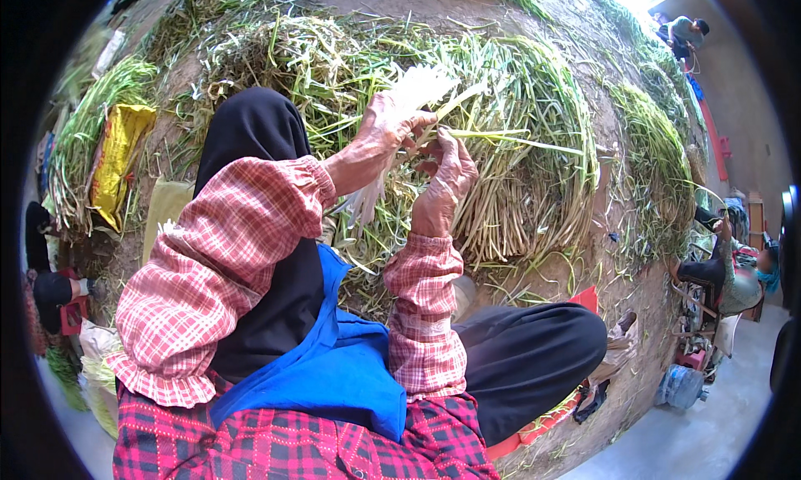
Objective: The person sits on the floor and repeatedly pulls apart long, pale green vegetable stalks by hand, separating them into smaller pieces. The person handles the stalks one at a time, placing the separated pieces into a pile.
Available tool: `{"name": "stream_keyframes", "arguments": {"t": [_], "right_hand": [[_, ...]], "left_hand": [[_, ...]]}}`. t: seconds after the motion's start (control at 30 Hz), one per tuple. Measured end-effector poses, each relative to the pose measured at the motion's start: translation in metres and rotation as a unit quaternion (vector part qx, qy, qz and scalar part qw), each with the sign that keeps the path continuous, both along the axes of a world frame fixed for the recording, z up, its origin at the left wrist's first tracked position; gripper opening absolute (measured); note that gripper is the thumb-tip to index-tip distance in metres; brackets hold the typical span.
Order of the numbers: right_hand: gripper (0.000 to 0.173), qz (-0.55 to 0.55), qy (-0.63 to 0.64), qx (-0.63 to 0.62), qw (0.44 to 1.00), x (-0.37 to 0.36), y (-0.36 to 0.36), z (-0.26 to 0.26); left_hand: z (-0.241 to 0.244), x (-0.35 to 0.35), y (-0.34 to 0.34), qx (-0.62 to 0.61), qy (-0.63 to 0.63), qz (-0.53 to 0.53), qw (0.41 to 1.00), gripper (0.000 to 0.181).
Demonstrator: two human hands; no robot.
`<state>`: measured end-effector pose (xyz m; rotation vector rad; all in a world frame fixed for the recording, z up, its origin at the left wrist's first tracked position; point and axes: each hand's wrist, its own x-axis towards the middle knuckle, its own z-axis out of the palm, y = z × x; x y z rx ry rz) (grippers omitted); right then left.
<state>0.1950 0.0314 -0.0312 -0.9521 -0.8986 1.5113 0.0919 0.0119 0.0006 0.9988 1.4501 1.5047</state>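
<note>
My left hand, at the upper centre, is closed around a bunch of pale, whitish strips, whose lower ends hang below the wrist. My right hand is just right of it, its fingertips pinching a thin yellow-green stalk that points to the right. The fingertips of both hands are close together. Behind and right of my hands lies a large heap of long-stemmed green plants, their pale brown stem ends towards me. What exactly the strips are cannot be told.
More cut greens lie at the right and left. A yellow sack is at the left. Other people sit at the right and left edges; another person is at the upper right. A large water bottle lies at the lower right.
</note>
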Motion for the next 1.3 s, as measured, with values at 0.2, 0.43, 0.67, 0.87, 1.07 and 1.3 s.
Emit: {"name": "stream_keyframes", "arguments": {"t": [0.2,0.43,0.67,0.87,1.07,1.3], "right_hand": [[0.014,0.008,-0.019,0.006,1.000,-0.005,0.000,-0.004],[0.015,0.005,0.004,-0.012,1.000,-0.007,-0.003,0.003],[0.019,0.018,-0.028,0.018,0.999,-0.004,-0.002,0.004],[0.013,-0.002,-0.005,0.002,1.000,0.000,0.002,-0.005],[0.011,-0.037,0.082,-0.073,0.993,0.012,0.013,-0.031],[0.019,-0.144,-0.042,-0.147,0.978,0.084,0.042,-0.094]], "left_hand": [[-0.012,-0.009,0.006,-0.002,0.037,-0.012,0.999,0.023],[-0.006,-0.009,0.002,0.013,-0.026,0.001,1.000,0.020],[-0.020,-0.016,0.008,-0.013,-0.110,0.027,0.993,0.017],[-0.015,-0.015,0.010,-0.057,-0.137,0.013,0.989,0.018],[-0.016,-0.027,0.009,-0.104,-0.149,-0.007,0.983,0.012],[-0.025,-0.052,0.007,-0.075,-0.205,0.044,0.975,0.008]]}}
